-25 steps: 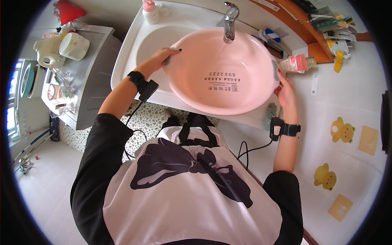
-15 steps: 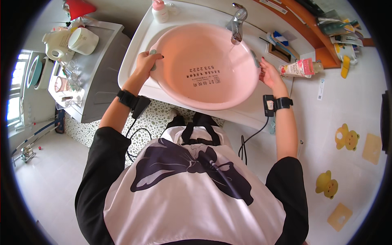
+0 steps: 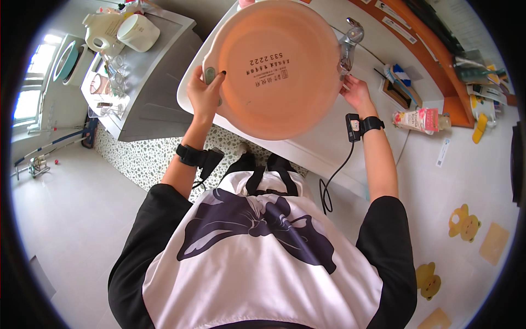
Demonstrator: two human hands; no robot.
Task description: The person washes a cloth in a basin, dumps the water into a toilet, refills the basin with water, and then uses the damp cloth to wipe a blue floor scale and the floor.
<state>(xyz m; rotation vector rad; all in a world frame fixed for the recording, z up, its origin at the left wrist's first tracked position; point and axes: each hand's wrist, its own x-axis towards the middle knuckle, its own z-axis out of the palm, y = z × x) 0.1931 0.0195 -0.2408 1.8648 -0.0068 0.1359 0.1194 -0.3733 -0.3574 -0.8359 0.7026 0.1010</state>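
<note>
The person's two hands stand apart with a round pink basin [image 3: 279, 109] between them, its hollow side facing up toward the wearer and dark print on its bottom. The left hand [image 3: 204, 93] is wrapped round the basin's left side just below a gray-green grip [image 3: 209, 75], the thumb laid over the rim and most of the other fingers hidden. The right hand [image 3: 357, 94] has bent fingers at the basin's opposite rim; how tightly they close there cannot be told. Each wrist wears a black band, and from the device on the right one a black cable [image 3: 335, 176] loops down. The basin is above a white sink [image 3: 323, 140], whose chrome faucet [image 3: 347, 46] rises just beyond the right hand, close by the rim; whether the two touch is unclear. To the right of that hand lie a blue-and-white brush [image 3: 400, 74] and a pink-and-white tube [image 3: 419, 119], with an orange shelf [image 3: 463, 107] farther out. Well to the left of the left hand, a gray cabinet [image 3: 170, 90] carries a white tub [image 3: 138, 33] and, beside it, a white jug [image 3: 101, 28] with a handle.
</note>
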